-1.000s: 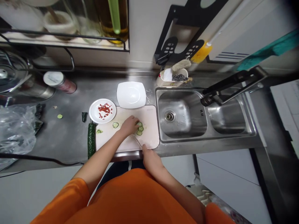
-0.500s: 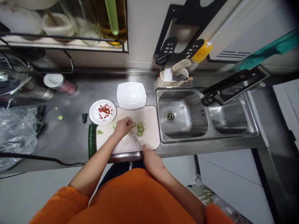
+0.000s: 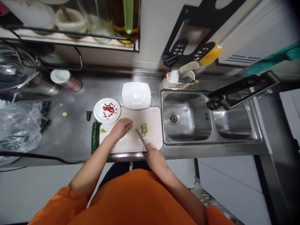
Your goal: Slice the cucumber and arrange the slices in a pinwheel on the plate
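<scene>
My left hand [image 3: 120, 128] rests curled on the pale cutting board [image 3: 153, 137], its fingers closed on a piece of cucumber [image 3: 130, 126] that shows at the fingertips. My right hand [image 3: 153, 157] grips the handle of a knife [image 3: 141, 139] at the board's near edge, the blade pointing up and left, between my left hand and a small pile of cucumber slices [image 3: 143, 129]. A whole dark cucumber [image 3: 95, 141] lies along the board's left edge.
A round plate of red chilli pieces [image 3: 107, 110] and a square white plate [image 3: 136, 95] sit behind the board. A double sink [image 3: 189, 120] with a black tap [image 3: 241, 89] lies to the right. Left: plastic bag [image 3: 16, 128], red can [image 3: 67, 80], pot lid [image 3: 14, 70], cable [image 3: 39, 155].
My left hand slid left along the board, away from the cut slices. The knife blade lifted clear and now lies in the open between hand and slices. The view shifted slightly.
</scene>
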`<state>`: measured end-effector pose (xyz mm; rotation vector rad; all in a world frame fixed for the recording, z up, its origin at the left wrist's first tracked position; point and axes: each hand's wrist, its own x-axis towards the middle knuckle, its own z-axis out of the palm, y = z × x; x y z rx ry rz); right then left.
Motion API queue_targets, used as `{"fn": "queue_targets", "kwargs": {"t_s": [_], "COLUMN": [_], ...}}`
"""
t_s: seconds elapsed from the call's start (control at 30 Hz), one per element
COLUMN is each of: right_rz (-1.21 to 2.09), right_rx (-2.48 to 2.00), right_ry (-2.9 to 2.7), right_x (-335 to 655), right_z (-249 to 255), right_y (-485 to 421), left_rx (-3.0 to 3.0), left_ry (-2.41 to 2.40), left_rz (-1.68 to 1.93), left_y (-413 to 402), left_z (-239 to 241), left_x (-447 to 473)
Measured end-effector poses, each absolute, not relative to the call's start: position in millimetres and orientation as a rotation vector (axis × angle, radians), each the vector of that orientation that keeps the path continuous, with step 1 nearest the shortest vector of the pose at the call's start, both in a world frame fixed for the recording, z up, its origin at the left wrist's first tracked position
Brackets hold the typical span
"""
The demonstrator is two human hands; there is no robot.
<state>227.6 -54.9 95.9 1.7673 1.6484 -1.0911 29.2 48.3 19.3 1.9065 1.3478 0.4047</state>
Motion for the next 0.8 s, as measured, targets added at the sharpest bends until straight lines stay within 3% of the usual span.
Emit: {"fn": "queue_targets", "kwargs": {"t_s": [0.23,0.6,0.8], "right_rz": [-1.053,-0.99,-0.964], "right_rx": [1.805,1.807,1.793], "right_ry": [1.637,1.657,1.735], "right_x": [222.3,215.7,202.5], "right_z": [93.6,94.1,91.2], "right_y": [-54.8,-49.7,-46.7], "left_rx": [1.869,1.836,1.823], "left_ry": [1.921,1.667,1.763], "left_rz": [0.293,0.456,0.475], "left_y": [9.7,16.4,10.8], "left_z": [1.9,-12.2,-9.6], "left_x": [47.4,41.4,42.5]}}
